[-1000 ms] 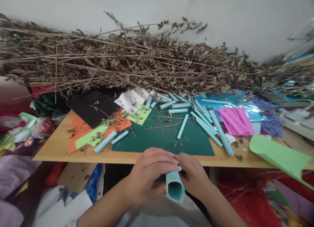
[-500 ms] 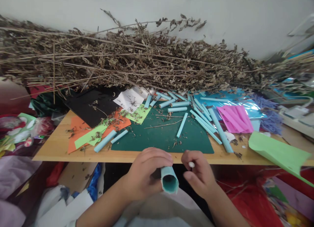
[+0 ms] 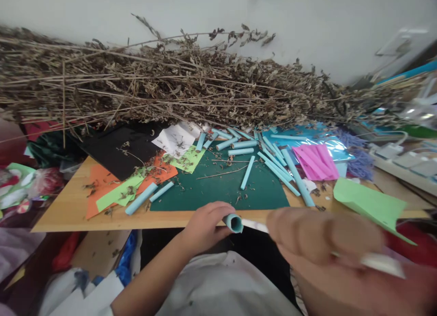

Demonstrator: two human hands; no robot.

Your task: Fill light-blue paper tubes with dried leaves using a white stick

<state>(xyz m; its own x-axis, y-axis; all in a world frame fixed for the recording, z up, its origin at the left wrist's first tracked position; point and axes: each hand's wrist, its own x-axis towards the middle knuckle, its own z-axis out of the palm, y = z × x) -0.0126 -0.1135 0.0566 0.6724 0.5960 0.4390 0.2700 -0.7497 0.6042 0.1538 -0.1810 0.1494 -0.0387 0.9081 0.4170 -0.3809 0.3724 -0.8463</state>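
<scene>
My left hand (image 3: 205, 227) is closed around a light-blue paper tube (image 3: 235, 223), its open end facing me, just off the table's front edge. My right hand (image 3: 324, 238), large and smeared close to the camera, is wrapped round a thin white stick (image 3: 255, 225). One end of the stick reaches beside the tube's mouth; the other sticks out past the fist on the right. Whether the stick touches the tube I cannot tell. Several rolled light-blue paper tubes (image 3: 243, 151) lie on the green cutting mat (image 3: 211, 195) beyond my hands.
Dried leafy stalks (image 3: 205, 88) are heaped along the wall. Black sheet (image 3: 119, 147), orange paper (image 3: 99, 181) and pink paper strips (image 3: 316, 162) lie on the wooden table (image 3: 61, 202). A green sheet (image 3: 368, 202) overhangs at right, near a power strip (image 3: 406, 165).
My right hand has moved up and right, much closer to the camera, showing more of the white stick. My left hand has raised the blue tube slightly. The view has shifted a little.
</scene>
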